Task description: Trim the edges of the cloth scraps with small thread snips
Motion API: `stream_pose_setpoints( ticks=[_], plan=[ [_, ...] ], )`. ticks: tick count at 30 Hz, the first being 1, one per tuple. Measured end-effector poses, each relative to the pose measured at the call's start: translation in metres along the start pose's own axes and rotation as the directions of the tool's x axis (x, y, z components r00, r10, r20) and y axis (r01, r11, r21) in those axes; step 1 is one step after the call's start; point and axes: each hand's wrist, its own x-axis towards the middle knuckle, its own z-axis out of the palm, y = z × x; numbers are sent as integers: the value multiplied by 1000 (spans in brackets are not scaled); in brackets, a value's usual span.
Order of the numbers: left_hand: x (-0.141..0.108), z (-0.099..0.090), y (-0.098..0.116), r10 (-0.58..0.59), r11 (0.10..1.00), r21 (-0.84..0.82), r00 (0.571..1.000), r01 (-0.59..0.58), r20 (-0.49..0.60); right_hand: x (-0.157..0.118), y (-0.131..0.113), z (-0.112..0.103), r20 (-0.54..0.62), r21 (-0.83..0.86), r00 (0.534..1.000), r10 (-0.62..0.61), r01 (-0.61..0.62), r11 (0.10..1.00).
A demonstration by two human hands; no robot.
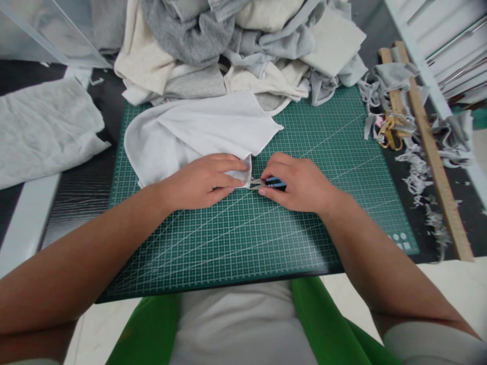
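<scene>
A white fabric piece (pixel 205 124) with a stitched edge lies folded on the green cutting mat (pixel 228 243). My left hand (pixel 207 182) presses on its near right corner, with the fingers closed on the hem. In my right hand (pixel 297 182) is a pair of small thread snips (pixel 274 183) with a blue and black body, held between thumb and fingers. The blades point left and are slightly apart, right at the corner of the fabric beside my left fingertips. Whether a thread lies between them is too small to tell.
Behind the mat rises a heap of grey and cream fabric (pixel 190 38). Another pale grey cloth (pixel 45 129) lies at left. To the right are gold-handled scissors (pixel 390 133), a wooden ruler (pixel 437 157) and fabric scraps (pixel 416 172). A clear plastic bin (pixel 72 30) stands at the back left.
</scene>
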Motion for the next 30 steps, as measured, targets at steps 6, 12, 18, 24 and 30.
stream_pose_setpoints(
  ticks=[6, 12, 18, 24, 30],
  plan=[
    [0, 1, -1, 16, 1000, 3, 1000, -16, -20, 2, -2, 7, -33, 44, 999, -17, 18, 999],
    [-1, 5, -4, 53, 998, -13, 997, -54, -61, 3, -2, 11, -52, 31, 999, 1, 0, 1000],
    [0, 4, -2, 35, 999, -10, 997, -35, -68, 4, -5, 13, -48, -6, 999, -4, 4, 1000],
    [0, 4, -3, 69, 998, 19, 995, -68, -73, 4, -5, 13, -44, -10, 999, 3, -3, 1000],
    [0, 4, -4, 88, 996, 35, 993, -86, -73, 4, -5, 12, -36, -12, 999, 7, -7, 1000]
  ],
)
